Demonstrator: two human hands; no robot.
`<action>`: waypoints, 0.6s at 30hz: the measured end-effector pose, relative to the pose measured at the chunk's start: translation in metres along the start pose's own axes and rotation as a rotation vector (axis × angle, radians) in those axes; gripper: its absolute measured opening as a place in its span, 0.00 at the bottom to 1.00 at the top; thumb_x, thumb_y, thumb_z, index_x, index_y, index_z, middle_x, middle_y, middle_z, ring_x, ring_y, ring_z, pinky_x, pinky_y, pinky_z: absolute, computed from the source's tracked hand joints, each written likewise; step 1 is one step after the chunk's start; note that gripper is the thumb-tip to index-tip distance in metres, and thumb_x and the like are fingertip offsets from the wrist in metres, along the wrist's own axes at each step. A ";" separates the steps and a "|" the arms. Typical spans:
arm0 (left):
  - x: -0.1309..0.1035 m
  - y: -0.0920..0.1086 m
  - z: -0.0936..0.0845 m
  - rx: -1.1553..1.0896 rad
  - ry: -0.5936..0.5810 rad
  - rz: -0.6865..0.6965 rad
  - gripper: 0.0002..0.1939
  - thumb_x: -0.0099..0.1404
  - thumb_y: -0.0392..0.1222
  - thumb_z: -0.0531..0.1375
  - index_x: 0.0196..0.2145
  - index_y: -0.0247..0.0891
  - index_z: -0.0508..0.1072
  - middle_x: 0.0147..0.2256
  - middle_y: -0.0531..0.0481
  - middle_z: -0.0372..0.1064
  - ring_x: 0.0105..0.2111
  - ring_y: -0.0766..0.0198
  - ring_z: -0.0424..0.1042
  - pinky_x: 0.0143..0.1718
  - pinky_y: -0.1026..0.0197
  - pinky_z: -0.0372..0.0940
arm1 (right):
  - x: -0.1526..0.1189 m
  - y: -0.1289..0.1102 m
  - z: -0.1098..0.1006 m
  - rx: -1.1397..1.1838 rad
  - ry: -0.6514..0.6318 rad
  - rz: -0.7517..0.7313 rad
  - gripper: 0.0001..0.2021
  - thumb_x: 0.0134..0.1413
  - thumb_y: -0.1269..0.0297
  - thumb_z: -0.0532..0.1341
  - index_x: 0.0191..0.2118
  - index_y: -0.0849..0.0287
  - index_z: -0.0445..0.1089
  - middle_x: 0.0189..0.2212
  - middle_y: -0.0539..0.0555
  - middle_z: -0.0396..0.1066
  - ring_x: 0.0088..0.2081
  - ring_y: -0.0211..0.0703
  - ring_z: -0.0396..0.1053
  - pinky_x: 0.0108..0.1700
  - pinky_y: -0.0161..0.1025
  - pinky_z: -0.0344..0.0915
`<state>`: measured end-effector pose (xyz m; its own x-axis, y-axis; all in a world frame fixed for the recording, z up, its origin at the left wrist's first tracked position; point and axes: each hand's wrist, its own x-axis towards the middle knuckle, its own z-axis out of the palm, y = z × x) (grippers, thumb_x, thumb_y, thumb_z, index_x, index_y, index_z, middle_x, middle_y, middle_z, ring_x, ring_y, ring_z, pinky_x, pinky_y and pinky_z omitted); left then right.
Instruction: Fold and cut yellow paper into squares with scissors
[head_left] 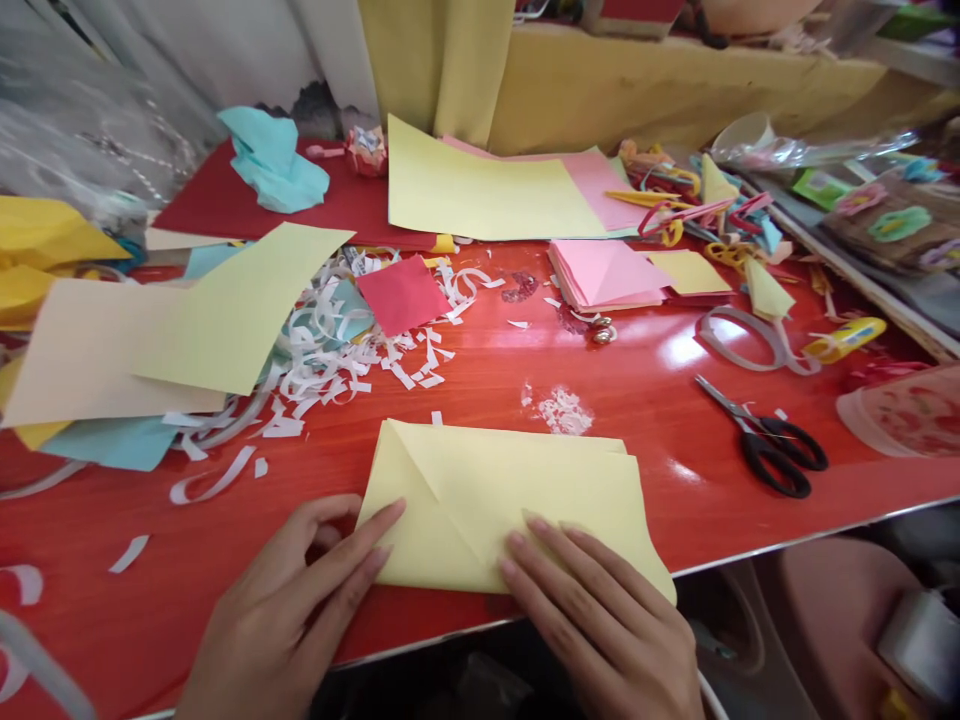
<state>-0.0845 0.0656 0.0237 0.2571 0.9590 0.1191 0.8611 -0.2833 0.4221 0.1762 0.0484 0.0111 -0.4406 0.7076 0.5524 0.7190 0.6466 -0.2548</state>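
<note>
A folded sheet of pale yellow paper lies near the table's front edge, with a diagonal crease on its left part. My left hand holds its lower left side; index finger and thumb rest on top while the other fingers curl at the edge. Stretched out and fairly flat, the fingers of my right hand press on the paper's lower right part. That hand hides the paper's lower right edge. Black-handled scissors lie to the right of the paper, touched by neither hand.
White paper strips and a red paper square lie at the left. Behind are pink paper squares and a large yellow sheet. A yellow glue-like tube and a pink container stand right on the red table.
</note>
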 end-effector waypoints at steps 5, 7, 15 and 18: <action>0.005 0.016 0.000 -0.026 0.020 -0.070 0.18 0.65 0.53 0.51 0.52 0.60 0.67 0.40 0.54 0.67 0.36 0.67 0.70 0.31 0.70 0.67 | 0.001 0.004 -0.005 0.011 -0.025 -0.012 0.18 0.65 0.70 0.45 0.50 0.62 0.69 0.50 0.50 0.70 0.56 0.44 0.63 0.59 0.41 0.59; 0.005 0.020 -0.001 -0.049 0.017 -0.119 0.19 0.64 0.55 0.51 0.51 0.59 0.68 0.40 0.53 0.67 0.36 0.66 0.69 0.33 0.69 0.67 | 0.002 0.007 -0.007 0.011 -0.046 -0.017 0.18 0.65 0.71 0.45 0.51 0.61 0.69 0.50 0.50 0.70 0.56 0.43 0.63 0.60 0.41 0.58; -0.001 0.020 0.006 -0.035 0.023 -0.173 0.22 0.60 0.61 0.53 0.50 0.58 0.69 0.41 0.51 0.65 0.38 0.63 0.69 0.30 0.67 0.67 | 0.009 0.015 -0.008 0.039 -0.104 -0.037 0.18 0.65 0.71 0.45 0.52 0.62 0.67 0.52 0.50 0.69 0.57 0.42 0.61 0.60 0.42 0.58; 0.000 0.019 0.006 0.005 0.046 -0.162 0.21 0.60 0.61 0.53 0.49 0.58 0.70 0.41 0.51 0.65 0.37 0.64 0.70 0.30 0.67 0.68 | 0.010 0.018 -0.007 0.058 -0.107 -0.048 0.19 0.65 0.71 0.43 0.53 0.63 0.67 0.53 0.50 0.67 0.57 0.43 0.61 0.61 0.42 0.57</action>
<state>-0.0652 0.0603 0.0262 0.0949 0.9913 0.0912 0.8920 -0.1253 0.4344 0.1887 0.0653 0.0174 -0.5306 0.7000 0.4779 0.6647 0.6935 -0.2778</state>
